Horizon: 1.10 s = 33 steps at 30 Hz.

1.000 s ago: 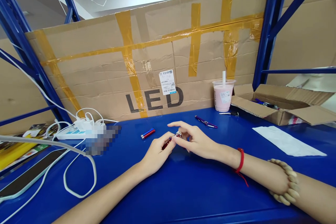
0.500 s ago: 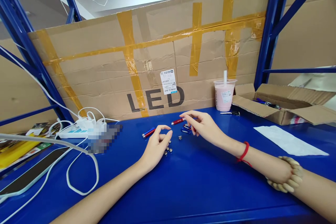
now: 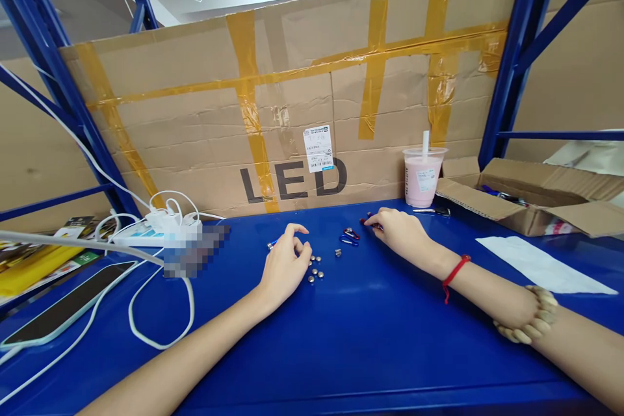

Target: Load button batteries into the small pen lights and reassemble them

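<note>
My right hand (image 3: 402, 232) is at the back of the blue table, its fingertips closed on a small red flashlight (image 3: 363, 221), most of it hidden behind them. My left hand (image 3: 286, 266) rests to the left with fingers curved and apart, holding nothing that I can see. Partly behind it lies a small tube with a blue end (image 3: 272, 244). Several silver button cells (image 3: 314, 272) are scattered just right of that hand. Between the hands sit a small metal piece (image 3: 338, 252), a blue carabiner clip (image 3: 349, 241) and a red clip (image 3: 351, 233).
A pink drink cup (image 3: 420, 179) with a straw stands at the back right. Beside it are an open cardboard box (image 3: 529, 218) and a white paper sheet (image 3: 543, 265). A phone (image 3: 68, 305), white cables (image 3: 190, 312) and a power strip (image 3: 141, 234) occupy the left.
My right hand has moved right and slightly down with the red flashlight, uncovering the clips. My left hand has barely moved. The view has shifted a little.
</note>
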Available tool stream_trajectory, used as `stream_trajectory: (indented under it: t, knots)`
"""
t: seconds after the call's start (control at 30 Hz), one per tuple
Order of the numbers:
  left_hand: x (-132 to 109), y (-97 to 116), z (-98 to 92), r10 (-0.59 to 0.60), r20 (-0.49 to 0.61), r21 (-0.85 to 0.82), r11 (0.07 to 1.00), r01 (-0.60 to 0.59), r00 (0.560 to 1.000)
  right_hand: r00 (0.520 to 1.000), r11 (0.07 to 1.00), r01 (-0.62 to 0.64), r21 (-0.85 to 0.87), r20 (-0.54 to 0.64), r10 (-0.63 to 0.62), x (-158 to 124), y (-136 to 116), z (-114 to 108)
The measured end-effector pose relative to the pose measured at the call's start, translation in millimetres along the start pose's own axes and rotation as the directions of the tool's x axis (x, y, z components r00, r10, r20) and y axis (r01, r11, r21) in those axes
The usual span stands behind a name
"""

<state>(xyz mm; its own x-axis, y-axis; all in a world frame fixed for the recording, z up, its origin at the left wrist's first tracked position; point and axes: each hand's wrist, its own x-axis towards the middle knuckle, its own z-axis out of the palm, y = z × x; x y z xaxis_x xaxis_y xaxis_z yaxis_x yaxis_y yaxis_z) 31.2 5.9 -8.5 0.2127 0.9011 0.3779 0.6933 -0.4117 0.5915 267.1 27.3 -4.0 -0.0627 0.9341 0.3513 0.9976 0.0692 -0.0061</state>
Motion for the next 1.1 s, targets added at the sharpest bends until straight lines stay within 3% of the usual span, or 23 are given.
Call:
stream_trajectory:
  t: [0.07, 0.17, 0.27, 0.37, 0.47, 0.53, 0.63, 0.7, 0.9, 1.1]
  knots:
    - [3, -6, -2.9, 0.098, -0.021, 0.305, 0.948, -0.087, 0.995, 0.999, 1.000, -0.005, -0.015, 0.040, 0.005, -1, -1, -1]
    - [6, -14, -5.8, 0.135, 0.006, 0.633, 0.766, -0.108, 0.991, 0.996, 0.999, -0.021, -0.039, 0.080, 0.024, -2, -1, -1]
    - [8, -18, -7.2, 0.080, 0.028, 0.753, 0.654, -0.074, 0.996, 0.996, 0.998, -0.035, -0.049, 0.084, 0.039, -2, -1, -2]
    - [8, -17, -8.6, 0.052, 0.061, 0.778, 0.623, -0.080, 0.997, 0.997, 0.998, -0.033, -0.048, 0.064, 0.036, -2, -2, -4]
    - [8, -13, -10.2, 0.012, 0.087, 0.765, 0.640, -0.074, 0.996, 0.999, 0.999, 0.040, 0.033, -0.025, -0.039, -3, -7, -6]
    - [8, -12, -10.9, -0.012, 0.103, 0.738, 0.671, -0.069, 0.995, 0.982, 0.972, 0.177, 0.153, -0.099, -0.163, -4, -12, -8]
    - [8, -12, -10.0, -0.017, 0.134, 0.655, 0.752, -0.075, 0.991, 0.895, 0.829, 0.447, 0.336, -0.163, -0.416, -11, -24, -9]
    - [9, -15, -6.9, 0.004, 0.153, 0.573, 0.814, -0.092, 0.988, 0.820, 0.721, 0.561, 0.406, -0.151, -0.553, -18, -32, -11]
    - [12, -28, 9.5, 0.070, 0.100, 0.221, 0.971, -0.091, 0.993, 0.699, 0.615, 0.625, 0.480, 0.007, -0.715, -38, -50, -21]
    - [12, -24, 10.9, 0.077, -0.012, -0.027, 0.997, -0.077, 0.997, 0.633, 0.576, 0.661, 0.482, 0.055, -0.773, -45, -53, -23]
